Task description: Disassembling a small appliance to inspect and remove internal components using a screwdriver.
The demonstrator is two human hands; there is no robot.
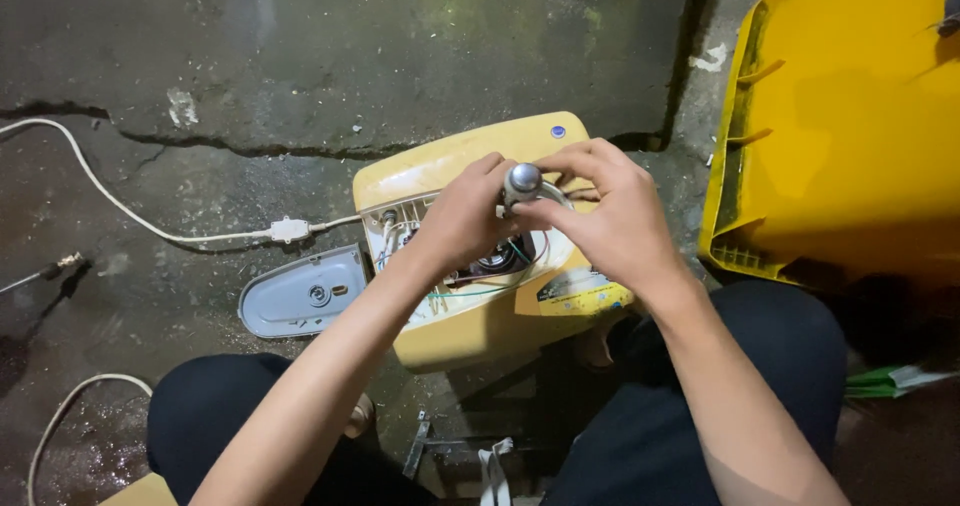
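A cream-yellow appliance housing (pixel 455 166) lies open on the concrete floor in front of me, with coloured wires (pixel 470 288) and a dark round part showing inside. Both hands are over its open cavity. My left hand (pixel 462 218) and my right hand (pixel 610 206) close together around a small metal piece with a rounded silver knob (pixel 523 178) on top. A ring-shaped metal part sits just under the knob, partly hidden by my fingers.
A grey oval cover plate (pixel 305 292) lies left of the housing. A white cable with a connector (pixel 288 230) runs off to the left. A large yellow plastic bin (pixel 850 126) lies at right. My knees in dark trousers frame the bottom.
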